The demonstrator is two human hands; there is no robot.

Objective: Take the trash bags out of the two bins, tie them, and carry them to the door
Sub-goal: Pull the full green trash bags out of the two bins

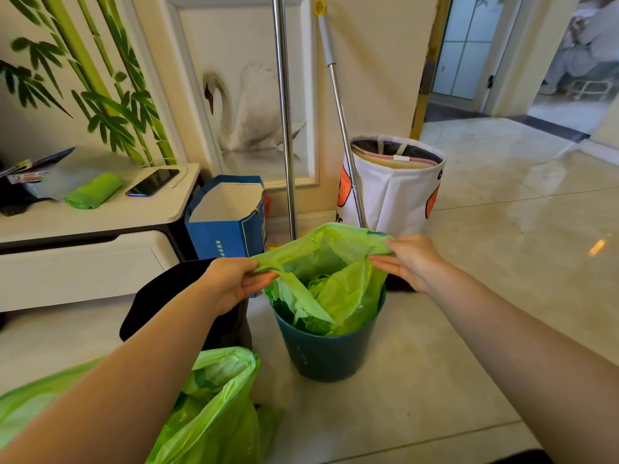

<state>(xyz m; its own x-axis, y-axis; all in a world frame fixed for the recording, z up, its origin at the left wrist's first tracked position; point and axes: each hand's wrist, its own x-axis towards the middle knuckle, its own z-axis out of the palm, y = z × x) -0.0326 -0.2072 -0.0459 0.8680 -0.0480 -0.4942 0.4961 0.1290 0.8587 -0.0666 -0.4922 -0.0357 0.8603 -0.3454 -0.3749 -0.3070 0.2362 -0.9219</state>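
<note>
A green trash bag (338, 283) sits in a round teal bin (326, 354) on the floor, its rim pulled up above the bin. My left hand (234, 283) pinches the bag's left edge. My right hand (410, 262) grips its right edge. The bag's mouth is stretched open between them, with green crumpled contents inside. A black bin (157, 293) stands to the left, partly hidden by my left forearm. A second green trash bag (217, 406) lies open on the floor at the bottom left, untied.
A blue paper bag (227, 216) and two metal poles (284, 128) stand against the wall behind the bins. A white fabric hamper (398, 192) is at the right of them. A low white cabinet (83, 222) holds a phone and a roll of green bags. A doorway (469, 61) opens at the far right.
</note>
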